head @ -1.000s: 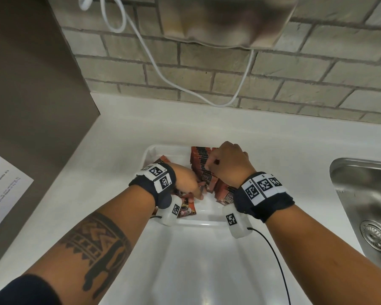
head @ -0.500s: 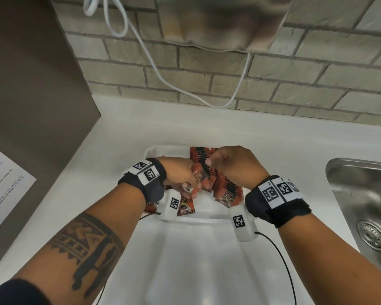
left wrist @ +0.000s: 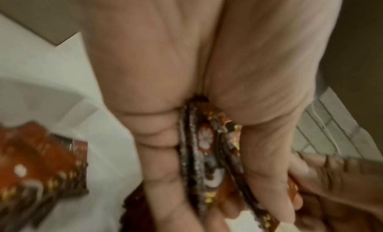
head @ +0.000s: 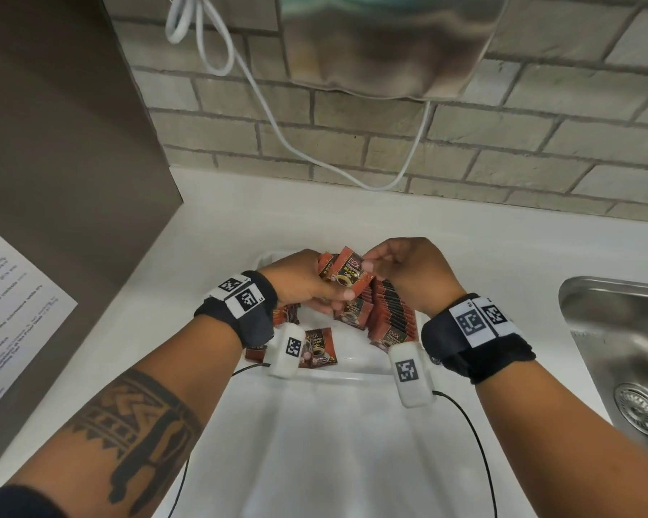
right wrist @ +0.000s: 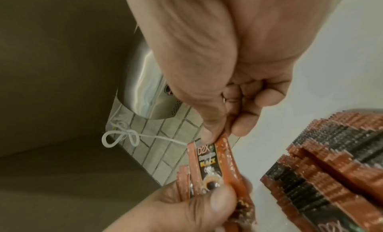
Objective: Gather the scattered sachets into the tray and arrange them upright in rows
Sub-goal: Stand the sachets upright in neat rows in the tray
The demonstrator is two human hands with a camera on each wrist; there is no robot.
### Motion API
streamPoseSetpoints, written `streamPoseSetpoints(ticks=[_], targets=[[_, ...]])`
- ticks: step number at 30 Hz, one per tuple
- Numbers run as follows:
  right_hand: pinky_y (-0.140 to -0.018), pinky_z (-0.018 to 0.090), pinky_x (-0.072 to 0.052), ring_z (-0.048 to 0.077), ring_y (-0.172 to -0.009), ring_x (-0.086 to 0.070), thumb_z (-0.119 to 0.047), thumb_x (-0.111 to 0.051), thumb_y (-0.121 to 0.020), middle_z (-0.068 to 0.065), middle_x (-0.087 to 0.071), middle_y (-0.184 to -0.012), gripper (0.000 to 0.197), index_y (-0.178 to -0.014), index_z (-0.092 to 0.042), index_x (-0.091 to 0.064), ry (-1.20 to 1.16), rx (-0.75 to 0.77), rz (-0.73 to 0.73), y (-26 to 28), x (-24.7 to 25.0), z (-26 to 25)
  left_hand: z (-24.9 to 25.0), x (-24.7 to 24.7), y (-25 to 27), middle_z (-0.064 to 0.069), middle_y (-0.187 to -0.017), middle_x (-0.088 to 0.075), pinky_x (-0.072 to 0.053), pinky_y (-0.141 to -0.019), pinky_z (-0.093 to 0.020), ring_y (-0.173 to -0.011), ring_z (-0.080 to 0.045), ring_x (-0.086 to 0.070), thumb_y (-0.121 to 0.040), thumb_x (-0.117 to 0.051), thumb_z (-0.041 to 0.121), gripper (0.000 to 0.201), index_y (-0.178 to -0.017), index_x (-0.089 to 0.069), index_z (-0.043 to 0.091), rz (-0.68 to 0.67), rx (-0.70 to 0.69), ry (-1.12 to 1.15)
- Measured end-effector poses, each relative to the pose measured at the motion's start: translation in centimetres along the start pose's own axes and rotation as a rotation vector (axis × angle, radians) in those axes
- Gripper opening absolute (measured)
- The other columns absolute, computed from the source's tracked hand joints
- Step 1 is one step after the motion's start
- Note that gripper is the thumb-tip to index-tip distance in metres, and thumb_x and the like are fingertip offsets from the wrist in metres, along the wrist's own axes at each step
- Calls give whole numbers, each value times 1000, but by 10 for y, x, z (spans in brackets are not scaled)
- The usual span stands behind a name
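Above the white tray (head: 352, 373), my left hand (head: 307, 284) grips a small bunch of red-brown coffee sachets (head: 347, 276) (left wrist: 207, 153). My right hand (head: 401, 263) (right wrist: 217, 134) pinches the top corner of the front sachet (right wrist: 207, 163) of that bunch. A row of sachets (head: 391, 315) (right wrist: 331, 161) stands upright along the tray's right side. One loose sachet (head: 318, 347) lies flat near the tray's front rim, and another (head: 255, 354) shows partly under my left wrist.
The tray sits on a white counter (head: 221, 226) against a brick wall. A steel sink (head: 621, 349) lies to the right. A grey panel (head: 64, 143) with a paper notice (head: 12, 312) stands at the left. A steel wall unit (head: 386, 43) with a white cable (head: 262, 99) hangs above.
Both hands have risen out of the tray. My left hand has lifted a bunch of sachets, and my right hand has come off the upright row and taken the front sachet's corner.
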State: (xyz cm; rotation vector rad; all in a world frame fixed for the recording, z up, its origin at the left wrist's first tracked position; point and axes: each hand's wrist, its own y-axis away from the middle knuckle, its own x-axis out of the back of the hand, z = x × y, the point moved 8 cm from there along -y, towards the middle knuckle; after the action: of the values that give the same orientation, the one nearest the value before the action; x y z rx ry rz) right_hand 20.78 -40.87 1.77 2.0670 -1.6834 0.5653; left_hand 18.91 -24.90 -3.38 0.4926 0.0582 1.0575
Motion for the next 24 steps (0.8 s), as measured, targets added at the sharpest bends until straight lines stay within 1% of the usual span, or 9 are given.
streamPoseSetpoints(ticks=[2, 4, 5, 7, 10, 13, 16, 21, 24], targets=[[-64, 15, -43, 0, -71, -62, -21, -73, -88, -12, -70, -76, 9, -81, -26, -74, 129, 6, -5, -1, 0, 0, -9, 10, 3, -15, -96, -75, -62, -83, -35, -84, -22, -73, -88, -77, 33, 35, -109, -70, 7, 46, 122, -285], [-65, 12, -44, 1, -76, -63, -18, -69, -88, -17, -69, -78, 13, -82, -27, -76, 285, -16, -74, 0, -8, 5, -15, 21, 6, -11, -83, -74, -60, -73, -31, -68, -19, -67, -88, -75, 44, 42, -100, -70, 3, 87, 240, -598], [-69, 15, -48, 5, -81, -65, -20, -68, -86, -16, -70, -81, 14, -81, -29, -78, 352, -20, -105, -1, -14, 9, -15, 23, 6, -10, -79, -73, -58, -72, -32, -65, -20, -64, -89, -73, 46, 45, -95, -70, 2, 88, 260, -709], [-82, 30, -54, 12, -89, -65, -26, -70, -80, -15, -71, -84, 12, -75, -34, -78, 423, -52, -111, -3, -23, 19, -15, 17, 1, -6, -71, -71, -55, -70, -32, -61, -20, -61, -90, -70, 45, 41, -88, -70, 4, 48, 266, -815], [-91, 42, -50, 20, -101, -53, -32, -68, -79, -10, -66, -91, 12, -72, -35, -77, 536, -101, -79, -5, -30, 25, -21, -4, -9, 1, -64, -69, -54, -69, -31, -58, -17, -61, -89, -69, 44, 35, -81, -69, 10, -75, 285, -848], [-90, 40, -45, 22, -106, -48, -38, -67, -82, -6, -63, -98, 14, -76, -33, -78, 652, -94, -98, -8, -39, 26, -31, -27, -19, -2, -70, -69, -51, -64, -29, -59, -18, -60, -89, -68, 46, 36, -87, -71, 10, -181, 309, -842], [-89, 38, -41, 23, -109, -43, -41, -66, -84, -3, -60, -103, 19, -84, -28, -79, 744, -103, -131, -11, -45, 29, -37, -38, -30, -2, -77, -69, -51, -70, -32, -68, -20, -60, -91, -65, 45, 36, -90, -73, 10, -232, 315, -917], [-90, 38, -37, 24, -109, -40, -40, -64, -83, -2, -54, -109, 20, -88, -28, -79, 789, -97, -161, -14, -48, 33, -45, -42, -39, -1, -83, -69, -50, -70, -30, -74, -20, -60, -92, -65, 43, 36, -101, -74, 9, -245, 357, -905], [-92, 39, -38, 24, -110, -41, -39, -64, -84, -2, -56, -108, 18, -87, -29, -79, 784, -80, -166, -14, -48, 31, -44, -44, -39, 2, -70, -66, -48, -62, -26, -62, -17, -57, -94, -64, 42, 32, -91, -71, 12, -253, 363, -905]])
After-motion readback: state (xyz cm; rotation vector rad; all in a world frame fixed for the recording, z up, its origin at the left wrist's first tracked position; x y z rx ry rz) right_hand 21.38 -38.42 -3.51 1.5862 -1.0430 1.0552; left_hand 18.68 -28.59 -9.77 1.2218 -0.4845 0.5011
